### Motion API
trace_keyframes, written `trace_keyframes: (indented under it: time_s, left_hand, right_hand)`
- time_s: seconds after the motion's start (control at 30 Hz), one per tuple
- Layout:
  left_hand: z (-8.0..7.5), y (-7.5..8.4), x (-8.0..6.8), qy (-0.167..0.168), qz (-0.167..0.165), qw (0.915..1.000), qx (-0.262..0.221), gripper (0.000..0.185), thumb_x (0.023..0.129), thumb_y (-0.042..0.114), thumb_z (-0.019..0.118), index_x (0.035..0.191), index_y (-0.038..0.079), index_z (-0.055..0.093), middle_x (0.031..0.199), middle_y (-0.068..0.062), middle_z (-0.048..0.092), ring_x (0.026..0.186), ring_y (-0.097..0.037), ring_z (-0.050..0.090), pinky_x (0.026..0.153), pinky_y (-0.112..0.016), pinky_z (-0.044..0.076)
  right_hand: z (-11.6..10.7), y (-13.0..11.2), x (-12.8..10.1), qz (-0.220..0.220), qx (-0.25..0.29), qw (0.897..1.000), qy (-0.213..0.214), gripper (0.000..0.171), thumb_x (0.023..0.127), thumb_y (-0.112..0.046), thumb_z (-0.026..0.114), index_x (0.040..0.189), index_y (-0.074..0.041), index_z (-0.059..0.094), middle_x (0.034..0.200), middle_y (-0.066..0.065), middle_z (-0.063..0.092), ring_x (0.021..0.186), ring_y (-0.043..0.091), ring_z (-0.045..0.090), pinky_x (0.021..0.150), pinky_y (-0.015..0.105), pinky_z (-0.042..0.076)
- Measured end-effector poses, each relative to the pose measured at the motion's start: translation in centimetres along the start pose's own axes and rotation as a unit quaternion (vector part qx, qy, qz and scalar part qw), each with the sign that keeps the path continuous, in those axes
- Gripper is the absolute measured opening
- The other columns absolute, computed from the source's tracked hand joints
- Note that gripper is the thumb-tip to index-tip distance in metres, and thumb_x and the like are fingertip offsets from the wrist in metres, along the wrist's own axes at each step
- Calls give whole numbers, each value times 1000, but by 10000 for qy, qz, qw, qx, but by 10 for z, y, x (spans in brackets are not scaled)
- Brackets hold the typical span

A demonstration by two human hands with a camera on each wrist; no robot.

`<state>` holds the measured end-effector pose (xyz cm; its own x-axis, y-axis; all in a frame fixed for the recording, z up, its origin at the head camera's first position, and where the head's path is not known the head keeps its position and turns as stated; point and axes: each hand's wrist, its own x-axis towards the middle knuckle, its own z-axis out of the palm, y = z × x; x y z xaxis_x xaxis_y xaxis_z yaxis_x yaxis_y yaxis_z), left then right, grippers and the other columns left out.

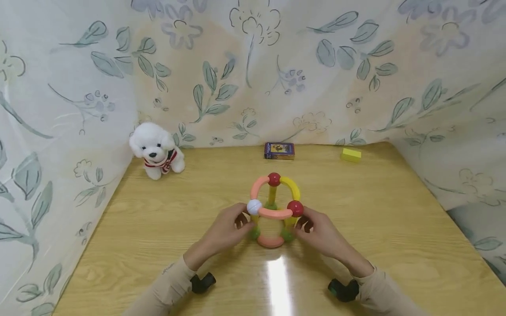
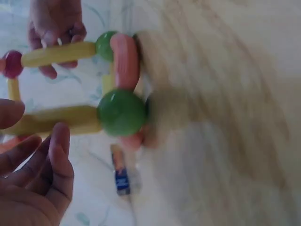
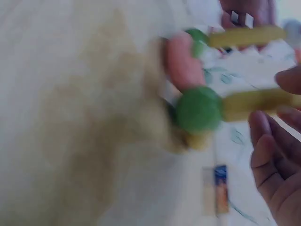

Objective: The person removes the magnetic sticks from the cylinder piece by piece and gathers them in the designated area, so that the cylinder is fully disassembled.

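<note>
A toy frame (image 1: pixel 273 210) of yellow and pink sticks joined by red, white and green balls stands on the wooden table (image 1: pixel 158 228) in the head view. My left hand (image 1: pixel 243 221) grips its left side and my right hand (image 1: pixel 304 224) its right side. In the left wrist view my left hand (image 2: pixel 33 127) has thumb and fingers on either side of a yellow stick (image 2: pixel 70 117) that ends in a green ball (image 2: pixel 121 113). The right wrist view is blurred; there my right hand (image 3: pixel 272 101) pinches another yellow stick (image 3: pixel 249 101) beside a green ball (image 3: pixel 199 109).
A white plush dog (image 1: pixel 157 150) sits at the back left of the table. A small dark box (image 1: pixel 279 150) and a yellow block (image 1: pixel 351 154) lie along the back edge. Floral cloth (image 1: pixel 253 66) walls in the table on three sides.
</note>
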<state>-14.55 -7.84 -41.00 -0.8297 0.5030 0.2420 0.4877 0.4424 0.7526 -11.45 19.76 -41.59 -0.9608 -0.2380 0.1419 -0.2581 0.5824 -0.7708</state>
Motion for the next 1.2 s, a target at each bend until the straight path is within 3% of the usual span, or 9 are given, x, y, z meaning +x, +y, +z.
trace_keyframes:
  time_s: [0.1, 0.23, 0.37, 0.5, 0.73, 0.83, 1.03, 1.1, 1.2]
  left_hand:
    - [-13, 6, 6, 377, -59, 9993, -29, 22, 94, 9, 60, 115, 7, 64, 106, -6, 68, 82, -11, 60, 69, -23, 50]
    - [-25, 20, 34, 749, -346, 9966, -65, 23, 99, 16, 55, 117, 5, 64, 111, -9, 68, 93, -17, 62, 75, -27, 51]
    - [-20, 31, 61, 265, -771, 9967, -34, 33, 97, 26, 57, 124, 8, 62, 119, -9, 65, 101, -20, 62, 78, -32, 52]
    - [-12, 36, 74, -271, -999, 9946, -5, 35, 95, 29, 59, 124, 10, 64, 121, -8, 66, 104, -22, 62, 80, -34, 53]
    - [-16, 44, 82, 104, -705, 9974, 52, 19, 93, 24, 63, 107, 13, 71, 109, -3, 72, 110, -25, 65, 93, -44, 51]
    - [-17, 47, 82, 180, -756, 9969, 122, 18, 93, 23, 63, 106, 12, 70, 109, -4, 72, 109, -25, 65, 93, -46, 51]
    - [-17, 47, 78, 230, -892, 9954, 257, 26, 93, 25, 63, 113, 9, 67, 113, -7, 70, 105, -24, 64, 88, -42, 53]
    - [-19, 48, 74, 418, -887, 9945, 372, 31, 93, 27, 62, 118, 8, 65, 115, -8, 68, 103, -24, 63, 85, -40, 53]
    - [-24, 51, 66, 894, -484, 9916, 793, 32, 93, 27, 63, 119, 7, 64, 114, -9, 67, 102, -24, 62, 82, -39, 52]
  right_hand:
    - [-21, -9, 8, 234, 124, 9995, 195, 33, 89, -4, 61, 122, -10, 62, 100, 7, 69, 83, 13, 61, 71, 23, 51]
    - [-41, -25, 34, 542, 508, 9961, 465, 26, 98, -12, 54, 123, -6, 60, 114, 14, 68, 92, 24, 65, 74, 27, 54]
    - [-33, -38, 57, 537, 298, 9976, 305, 25, 98, -23, 57, 116, -7, 64, 112, 13, 68, 92, 25, 65, 74, 30, 53]
    - [-20, -47, 65, 586, 5, 9982, 148, 19, 92, -24, 66, 104, -9, 68, 99, 9, 71, 85, 21, 65, 68, 29, 51]
    - [-21, -65, 81, 341, -346, 9978, 444, 10, 87, -16, 68, 95, -10, 69, 91, 7, 70, 77, 17, 61, 65, 29, 48]
    - [-21, -69, 83, 408, -326, 9976, 459, 8, 86, -15, 66, 92, -10, 68, 88, 8, 69, 73, 18, 60, 62, 29, 48]
    - [-23, -58, 83, 647, 211, 9976, 134, 10, 91, -14, 61, 95, -7, 66, 94, 12, 67, 68, 17, 65, 61, 29, 50]
    - [-26, -50, 82, 772, 367, 9963, -23, 13, 93, -17, 61, 98, -6, 67, 98, 13, 68, 71, 17, 66, 63, 29, 51]
    - [-31, -39, 78, 968, 459, 9940, -237, 22, 97, -23, 58, 101, -4, 70, 97, 12, 69, 75, 18, 64, 63, 30, 52]
